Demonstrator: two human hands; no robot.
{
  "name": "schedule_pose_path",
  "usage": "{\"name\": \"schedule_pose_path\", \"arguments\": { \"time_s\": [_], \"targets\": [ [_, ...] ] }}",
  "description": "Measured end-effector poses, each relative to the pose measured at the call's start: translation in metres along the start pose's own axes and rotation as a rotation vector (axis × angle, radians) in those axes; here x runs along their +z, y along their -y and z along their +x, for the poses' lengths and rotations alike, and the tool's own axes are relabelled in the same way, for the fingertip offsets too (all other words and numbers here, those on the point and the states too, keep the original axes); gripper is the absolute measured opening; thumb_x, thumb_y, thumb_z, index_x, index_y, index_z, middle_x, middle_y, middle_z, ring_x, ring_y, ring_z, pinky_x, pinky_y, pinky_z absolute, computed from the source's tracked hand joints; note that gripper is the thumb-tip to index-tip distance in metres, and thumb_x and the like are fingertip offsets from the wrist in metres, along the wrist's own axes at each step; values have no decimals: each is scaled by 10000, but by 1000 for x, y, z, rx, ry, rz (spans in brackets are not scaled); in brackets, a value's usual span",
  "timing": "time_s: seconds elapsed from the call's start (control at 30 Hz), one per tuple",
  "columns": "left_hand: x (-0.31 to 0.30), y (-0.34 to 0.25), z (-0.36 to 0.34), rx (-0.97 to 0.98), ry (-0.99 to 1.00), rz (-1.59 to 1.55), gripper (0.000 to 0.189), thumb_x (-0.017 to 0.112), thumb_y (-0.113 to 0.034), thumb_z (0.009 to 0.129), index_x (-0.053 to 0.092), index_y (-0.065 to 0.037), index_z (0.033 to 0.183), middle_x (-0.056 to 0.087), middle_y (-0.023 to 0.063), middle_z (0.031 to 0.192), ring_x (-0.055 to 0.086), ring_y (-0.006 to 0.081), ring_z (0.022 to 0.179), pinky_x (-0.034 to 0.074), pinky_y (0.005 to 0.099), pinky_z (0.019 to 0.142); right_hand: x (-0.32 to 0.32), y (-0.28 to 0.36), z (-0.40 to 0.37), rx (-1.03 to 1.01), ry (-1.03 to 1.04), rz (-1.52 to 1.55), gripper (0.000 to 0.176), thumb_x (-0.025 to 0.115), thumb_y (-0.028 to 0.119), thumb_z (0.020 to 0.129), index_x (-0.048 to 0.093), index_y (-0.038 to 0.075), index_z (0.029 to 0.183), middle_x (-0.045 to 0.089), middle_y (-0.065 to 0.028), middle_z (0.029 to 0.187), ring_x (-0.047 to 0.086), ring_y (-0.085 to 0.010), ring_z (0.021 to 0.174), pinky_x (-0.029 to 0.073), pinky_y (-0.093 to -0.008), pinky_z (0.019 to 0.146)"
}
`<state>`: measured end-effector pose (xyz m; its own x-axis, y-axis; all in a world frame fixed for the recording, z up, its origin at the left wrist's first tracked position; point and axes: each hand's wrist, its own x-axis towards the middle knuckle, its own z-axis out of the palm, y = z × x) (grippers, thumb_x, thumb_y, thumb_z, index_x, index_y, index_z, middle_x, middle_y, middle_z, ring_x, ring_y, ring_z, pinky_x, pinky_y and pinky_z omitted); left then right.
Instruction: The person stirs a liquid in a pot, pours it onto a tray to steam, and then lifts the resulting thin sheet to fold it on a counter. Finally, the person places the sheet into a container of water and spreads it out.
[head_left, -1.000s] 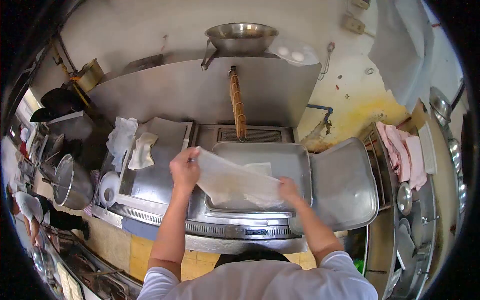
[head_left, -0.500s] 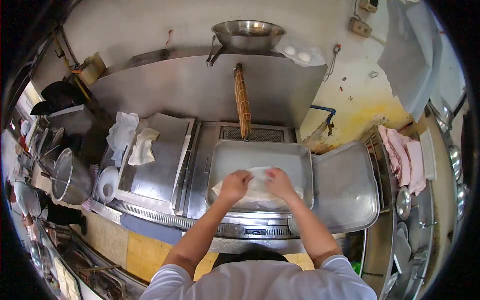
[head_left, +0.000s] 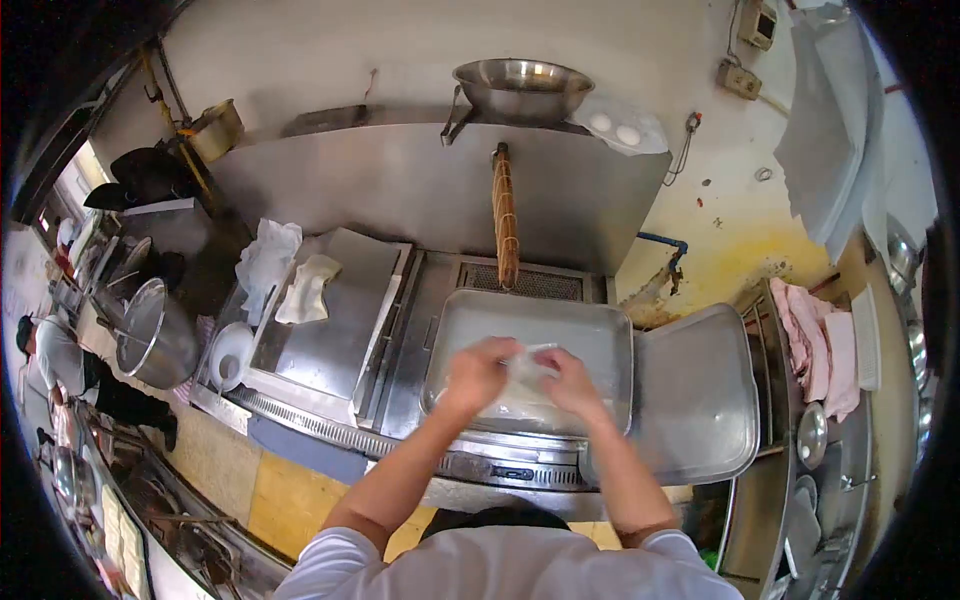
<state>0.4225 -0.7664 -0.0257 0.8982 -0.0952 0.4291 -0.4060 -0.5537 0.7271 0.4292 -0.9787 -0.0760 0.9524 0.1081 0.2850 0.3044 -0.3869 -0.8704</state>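
Observation:
Over a large metal tray (head_left: 470, 320) my left hand (head_left: 481, 375) and my right hand (head_left: 570, 382) are close together, fingers bent inward. Between them a thin, pale, translucent sheet (head_left: 528, 385) is gripped, its lower part lying over the tray's near half. Both hands are pinched on the sheet, though blur softens the fingertips. Behind the tray, a bundle of sticks tied with string (head_left: 505, 215) leans against the metal backsplash (head_left: 400, 190).
An empty-looking second tray (head_left: 700, 390) adjoins on the right. To the left are a folded cloth (head_left: 309, 290), crumpled plastic (head_left: 268, 262) and a deep pot (head_left: 155, 335). Pink meat slabs (head_left: 815, 345) lie far right. Another person (head_left: 75, 370) stands far left.
The view has shifted, so the surroundings sit further right and slightly lower. My hands have come closer together, with the sheet gathered between them. More of the other person shows at the left.

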Motion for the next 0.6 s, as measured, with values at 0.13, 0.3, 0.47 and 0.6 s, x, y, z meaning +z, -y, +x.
{"name": "schedule_pose_path", "arguments": {
  "time_s": [0.13,0.3,0.47,0.6],
  "targets": [
    [-31,-43,19,151,-84,-31,380,585,132,728,748,-42,1023,764,142,1081,748,285,945,590,358,856,14,31,-2,409,281,-102,202,629,101,838,710,-36,964,729,-258,981,706,-395,912,550,-458,858],
    [-118,28,30,-95,-581,-65,212,676,-159,1005,726,47,1020,749,108,879,652,164,792,527,320,748,-74,-117,-47,164,194,-627,220,567,72,847,727,-10,975,716,-286,969,687,-461,906,542,-480,842],
    [-97,127,-13,-543,-396,239,187,744,-135,891,751,30,978,758,212,972,734,325,871,567,400,829,-141,-90,-35,473,74,-303,233,654,101,830,745,-13,1012,743,-198,921,707,-348,832,545,-422,779],
    [-30,138,-19,-345,-124,195,365,808,-240,849,729,25,1086,722,244,1144,677,384,1121,531,449,961,-125,20,-9,397,49,9,195,735,163,855,740,-15,935,709,-54,815,647,-130,751,514,-330,673]
  ]
}}
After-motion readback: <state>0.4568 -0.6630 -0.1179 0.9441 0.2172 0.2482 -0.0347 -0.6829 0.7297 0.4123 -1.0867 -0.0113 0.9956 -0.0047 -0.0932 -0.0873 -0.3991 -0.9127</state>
